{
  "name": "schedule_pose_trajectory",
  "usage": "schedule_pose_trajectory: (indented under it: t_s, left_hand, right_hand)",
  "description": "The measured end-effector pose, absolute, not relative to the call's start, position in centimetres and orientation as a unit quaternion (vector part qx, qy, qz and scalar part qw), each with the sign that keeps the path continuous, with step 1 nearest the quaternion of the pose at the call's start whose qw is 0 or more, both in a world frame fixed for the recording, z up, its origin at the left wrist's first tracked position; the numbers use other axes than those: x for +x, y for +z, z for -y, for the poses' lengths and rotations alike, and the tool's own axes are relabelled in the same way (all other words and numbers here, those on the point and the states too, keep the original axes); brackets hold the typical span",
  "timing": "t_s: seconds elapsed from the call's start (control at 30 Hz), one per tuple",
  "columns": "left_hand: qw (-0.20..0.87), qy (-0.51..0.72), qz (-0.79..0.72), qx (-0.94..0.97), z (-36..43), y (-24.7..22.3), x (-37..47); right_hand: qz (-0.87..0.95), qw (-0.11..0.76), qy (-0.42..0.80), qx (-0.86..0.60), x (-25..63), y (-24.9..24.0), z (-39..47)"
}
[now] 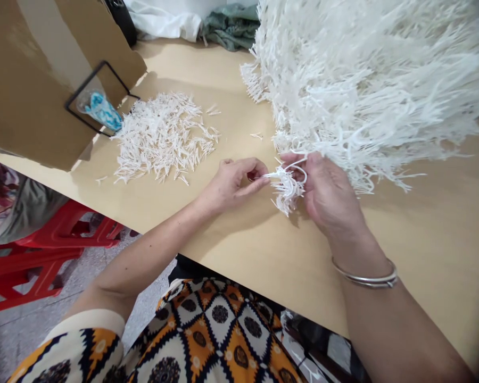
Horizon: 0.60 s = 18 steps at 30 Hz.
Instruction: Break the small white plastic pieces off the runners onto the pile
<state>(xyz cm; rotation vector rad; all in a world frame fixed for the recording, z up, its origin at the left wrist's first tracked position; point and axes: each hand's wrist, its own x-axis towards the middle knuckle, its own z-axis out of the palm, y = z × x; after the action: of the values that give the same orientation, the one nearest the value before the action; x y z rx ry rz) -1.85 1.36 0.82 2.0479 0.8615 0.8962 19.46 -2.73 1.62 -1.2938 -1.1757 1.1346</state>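
Between my hands, above the table, is a small branched white plastic piece (pixel 288 187) with many thin prongs. My left hand (pixel 241 181) pinches its tip between thumb and fingers. From the other side, my right hand (pixel 329 191) grips the piece, its fingers partly hidden behind the prongs and thumb. A silver bangle (pixel 369 276) circles my right wrist. Just beyond the right hand rises a big heap of similar white branched pieces (pixel 367 90). Left of my left hand lies a lower pile of short white bits (pixel 163 135).
A cardboard box (pixel 43 74) stands at the left, with a black wire frame (pixel 104 66) and a clear cup with blue and white contents (pixel 104 110) beside it. Green cloth (pixel 231 25) lies at the back. Red stools (pixel 32 266) and a seated person's clothing (pixel 8 202) are lower left.
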Motion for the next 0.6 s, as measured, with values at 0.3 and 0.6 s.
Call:
schedule_pose_trajectory:
  t_s: [0.3,0.6]
  left_hand:
    - [0.418,0.376,-0.341,0.754,-1.1,1.1,-2.1]
    - [0.499,0.368,-0.312,0.719,-1.7,0.7,-2.4]
  right_hand:
    - [0.535,0.436,0.448,-0.568,18.3,2.1,3.3]
    - [0.509,0.474,0.456,-0.555,18.5,1.9,3.2]
